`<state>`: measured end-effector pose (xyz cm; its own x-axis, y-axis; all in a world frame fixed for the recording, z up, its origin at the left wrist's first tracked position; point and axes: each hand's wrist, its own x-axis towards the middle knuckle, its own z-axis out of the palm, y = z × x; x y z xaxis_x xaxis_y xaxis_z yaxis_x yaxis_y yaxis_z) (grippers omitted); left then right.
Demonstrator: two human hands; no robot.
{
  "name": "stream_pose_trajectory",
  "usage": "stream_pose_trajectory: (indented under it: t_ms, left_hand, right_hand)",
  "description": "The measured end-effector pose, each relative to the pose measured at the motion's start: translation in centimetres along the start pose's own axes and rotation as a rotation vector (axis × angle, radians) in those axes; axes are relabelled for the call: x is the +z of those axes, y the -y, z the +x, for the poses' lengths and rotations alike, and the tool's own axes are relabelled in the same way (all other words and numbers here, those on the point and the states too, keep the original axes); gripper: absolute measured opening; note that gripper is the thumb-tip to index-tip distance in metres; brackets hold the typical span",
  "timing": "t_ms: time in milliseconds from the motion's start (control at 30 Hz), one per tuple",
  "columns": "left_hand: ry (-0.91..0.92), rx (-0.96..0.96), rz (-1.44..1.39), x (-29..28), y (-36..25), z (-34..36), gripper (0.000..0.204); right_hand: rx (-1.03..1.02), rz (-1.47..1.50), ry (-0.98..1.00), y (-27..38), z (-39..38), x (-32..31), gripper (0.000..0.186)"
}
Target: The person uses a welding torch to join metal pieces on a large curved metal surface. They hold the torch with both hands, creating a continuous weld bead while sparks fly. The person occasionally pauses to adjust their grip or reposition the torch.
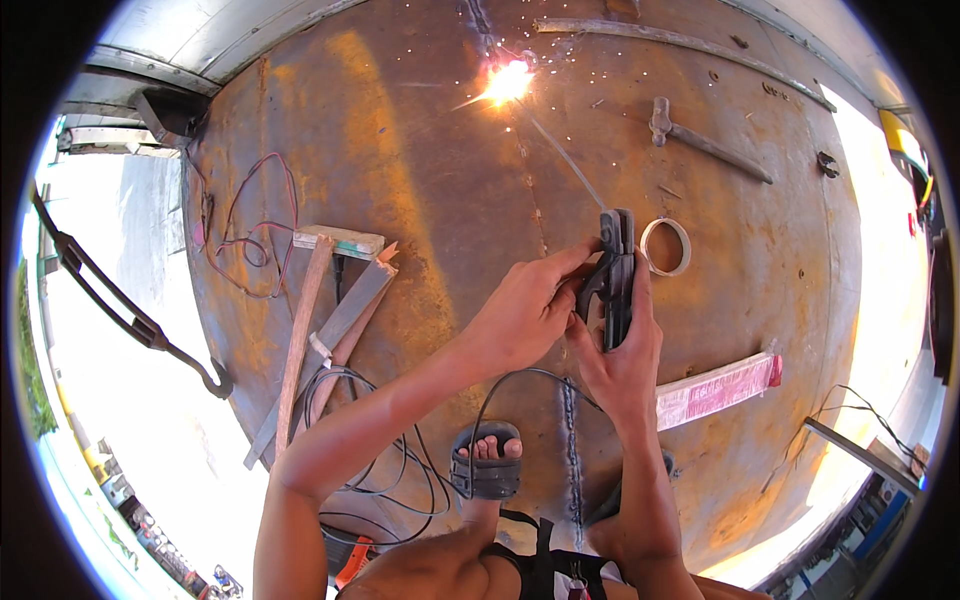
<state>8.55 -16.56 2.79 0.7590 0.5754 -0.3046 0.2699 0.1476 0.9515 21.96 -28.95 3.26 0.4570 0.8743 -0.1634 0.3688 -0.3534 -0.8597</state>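
I grip a black electrode holder (617,275) with my right hand (625,360), fingers wrapped round its body. My left hand (535,305) is closed on the holder's left side, around its lever. A thin electrode rod (568,158) runs up from the holder to a bright arc (508,80) with flying sparks on the rusty steel plate (400,170), which hides the rod's tip. A pale ring (665,246) lies just right of the holder. A dark weld seam (572,460) runs between my sandalled feet (488,455).
Wooden strips (305,340) and coiled black cables (400,470) lie at lower left, thin red wires (262,225) above them. A hammer (700,140) and long bar (680,40) lie upper right, a pink-marked board (715,390) right. A hooked metal rod (120,305) crosses the bright left edge.
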Motion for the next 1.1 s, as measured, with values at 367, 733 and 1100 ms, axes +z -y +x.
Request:
stream_pose_trajectory:
  t_ms: [367, 733, 1100]
  left_hand:
    - [0.01, 0.01, -0.023, 0.0, -0.1, -0.1, 0.058]
    - [-0.075, 0.107, -0.048, 0.6, 0.6, -0.1, 0.052]
    - [-0.081, 0.15, -0.051, 0.7, 1.0, 0.0, 0.052]
  right_hand:
    - [0.032, 0.01, 0.0, 0.2, -0.1, 0.0, 0.1]
    - [-0.136, -0.024, -0.056, -1.2, 0.1, 0.4, 0.1]
    - [-0.087, 0.002, -0.034, -0.8, 0.0, 0.2, 0.101]
